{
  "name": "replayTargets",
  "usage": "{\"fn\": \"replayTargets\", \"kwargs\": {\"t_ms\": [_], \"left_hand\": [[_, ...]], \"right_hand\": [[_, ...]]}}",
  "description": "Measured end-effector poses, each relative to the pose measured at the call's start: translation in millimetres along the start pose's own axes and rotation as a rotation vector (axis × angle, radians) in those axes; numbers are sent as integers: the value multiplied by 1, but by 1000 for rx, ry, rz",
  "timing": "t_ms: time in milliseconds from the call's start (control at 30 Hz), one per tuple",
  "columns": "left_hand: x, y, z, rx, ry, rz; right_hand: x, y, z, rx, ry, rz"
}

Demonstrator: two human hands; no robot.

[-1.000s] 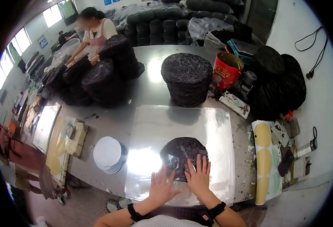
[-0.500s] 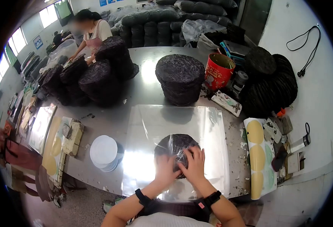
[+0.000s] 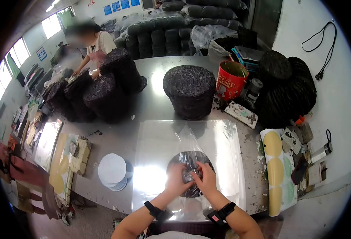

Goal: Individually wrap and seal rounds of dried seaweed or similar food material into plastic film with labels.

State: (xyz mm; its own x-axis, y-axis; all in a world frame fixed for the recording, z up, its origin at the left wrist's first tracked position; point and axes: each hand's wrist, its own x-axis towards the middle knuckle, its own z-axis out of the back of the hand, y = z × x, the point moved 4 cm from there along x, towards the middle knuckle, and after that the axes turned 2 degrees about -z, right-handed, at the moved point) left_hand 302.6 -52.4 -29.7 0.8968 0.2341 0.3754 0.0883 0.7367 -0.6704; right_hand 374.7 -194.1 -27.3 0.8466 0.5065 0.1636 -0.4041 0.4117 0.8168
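Observation:
A round, dark, flaky cake, resembling dried seaweed, lies in front of me. Clear plastic film of a bag covers it and rises to a wrinkled peak at its far side. My left hand and my right hand rest on top of the cake, fingers curled and closed on gathered film near its middle. Beneath is a stack of flat clear plastic bags. White round labels lie in a pile left of the bags.
A tall stack of dark cakes stands behind the bags, with more stacks at left. A red tin and a label sheet are at right. A co-worker stands across the table.
My fingers have drawn closer together, bunching the film over the cake. The film now stands up in a peak beyond my hands. The camera view has tilted slightly upward.

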Motion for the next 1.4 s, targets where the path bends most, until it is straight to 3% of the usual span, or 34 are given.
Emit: {"fn": "replayTargets", "kwargs": {"t_ms": [33, 67, 133, 233, 300, 400, 500, 533, 633, 667, 733, 767, 867, 967, 1000, 1100, 1233, 1333, 1400], "left_hand": [[0, 2, -4, 32, 98, 52], [-1, 3, -7, 65, 201, 105], [-3, 11, -13, 96, 379, 151], [12, 1, 4, 145, 81, -44], [15, 5, 0, 147, 158, 8], [16, 2, -4, 150, 247, 82], [5, 15, -19, 181, 271, -162], [5, 13, -18, 161, 270, -164], [15, 8, -11, -187, -64, 130], [14, 18, -19, -345, 71, 226], [13, 25, -25, -53, 323, -4], [11, 26, -26, -19, 323, -23], [2, 29, -27, -155, 143, 78], [11, 11, -22, -228, -61, -32], [19, -1, -18, -147, 82, 64], [25, -1, -20, 53, 159, 5], [25, 2, -23, 59, 189, -23], [29, 4, -24, 61, 247, 25], [29, 1, -20, 41, 244, 50]], "right_hand": [[3, -1, 0, 8, -42, -29], [8, 5, 1, -82, -202, 88], [19, 7, -2, -212, -219, 158], [18, -3, -8, -226, -79, 119], [14, -2, -7, -170, -42, 33], [27, 19, 5, 52, -366, 145], [32, -1, -10, -41, -152, 189], [31, -5, -8, 56, -117, 137], [30, -10, -8, 69, -69, 88], [29, -10, -6, 114, -109, 83], [29, -2, 4, 411, -267, -67], [29, -4, 4, 568, -388, -120], [31, -10, 0, 414, -75, -24], [30, -15, -5, 329, -30, 35], [30, -15, -7, 318, -52, 12], [30, -3, -8, 153, -101, 79], [31, -6, -16, -2, -38, 97], [30, -1, -16, -98, 36, 104], [24, 9, 1, -223, 224, 107]]}}
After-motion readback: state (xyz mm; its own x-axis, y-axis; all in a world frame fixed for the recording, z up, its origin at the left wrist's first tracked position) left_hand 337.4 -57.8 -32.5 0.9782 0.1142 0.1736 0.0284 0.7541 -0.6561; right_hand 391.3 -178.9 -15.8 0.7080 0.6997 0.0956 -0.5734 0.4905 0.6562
